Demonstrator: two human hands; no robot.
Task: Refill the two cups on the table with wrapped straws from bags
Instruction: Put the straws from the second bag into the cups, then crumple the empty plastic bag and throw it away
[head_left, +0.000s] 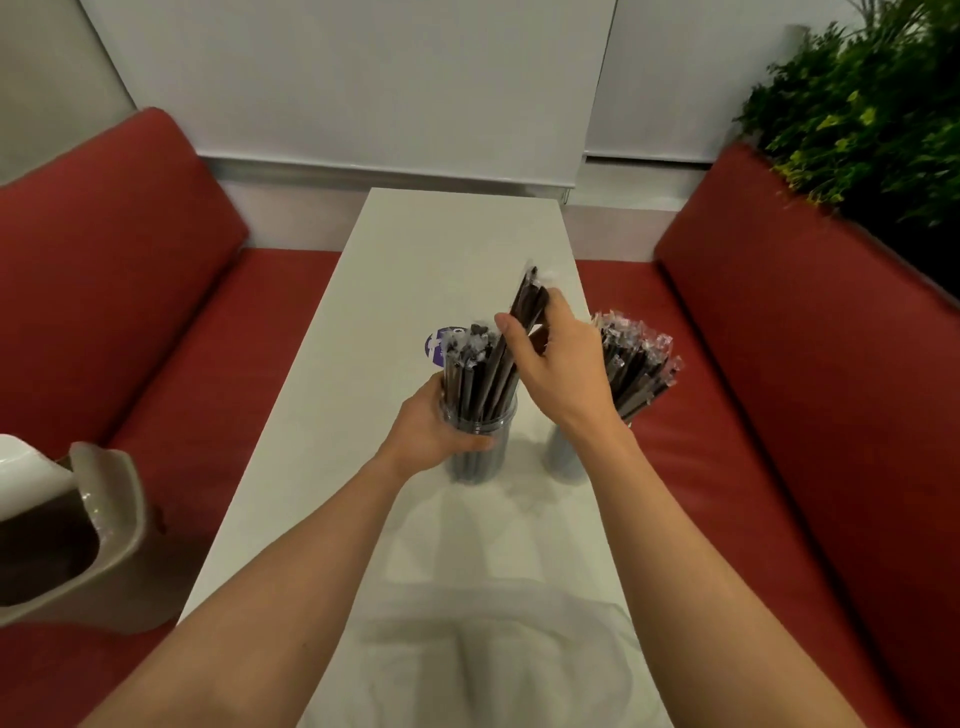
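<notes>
Straws, black in clear wrap, pinched in right hand fingers; left hand fingers grip the packed cup.

No legible text, number or brand. A purple round label with white marks, behind the left cup mid-table, is too blurred to read.

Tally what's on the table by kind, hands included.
Cups of wrapped straws: 2, left cup, right cup
Handheld straw bundles: 1, bundle
Purple round stickers: 1, sticker
Hands: 2, left hand, right hand
Total: 6
</notes>
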